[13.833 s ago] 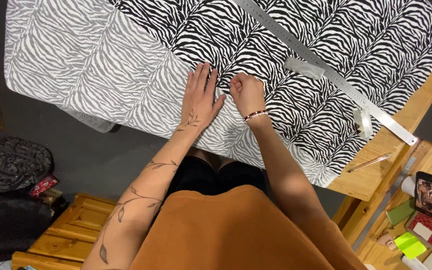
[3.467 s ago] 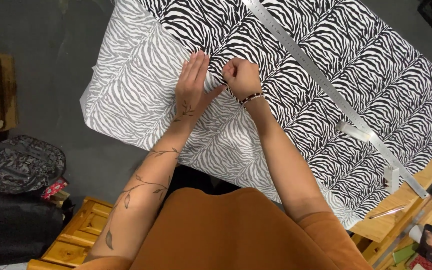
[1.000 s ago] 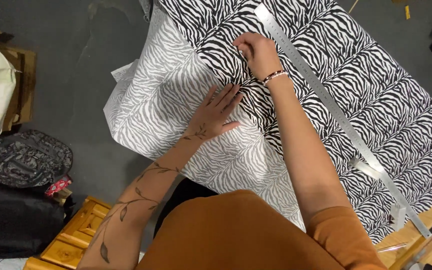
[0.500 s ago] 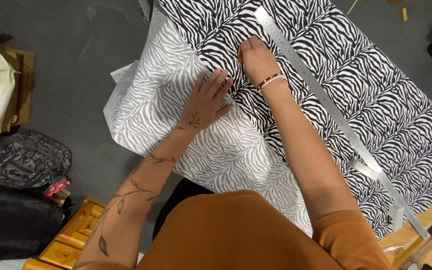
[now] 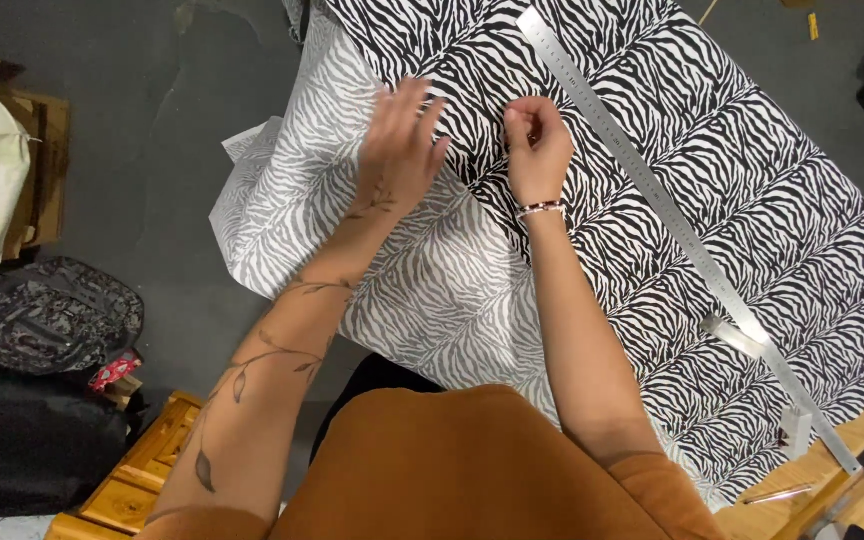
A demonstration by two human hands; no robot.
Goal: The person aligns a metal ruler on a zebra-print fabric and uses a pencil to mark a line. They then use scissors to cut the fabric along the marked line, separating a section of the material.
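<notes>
The zebra fabric [image 5: 712, 170] is spread over the table [image 5: 852, 455], and its paler edge is hung over the side. The left hand [image 5: 399, 150] is laid flat on the fabric, fingers released and spread. The right hand [image 5: 537, 150] is pinched closed on the fabric, just beside the long ruler [image 5: 672, 215].

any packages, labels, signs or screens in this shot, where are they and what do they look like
No screens, signs or clear packages show.
Nearest to a marked thing: long metal ruler, lying diagonally on the zebra-print fabric, right of the right hand; silver, with fine graduation marks.
Small red patterned item on the floor at left, beside a dark backpack; too small to tell what it is.
</notes>
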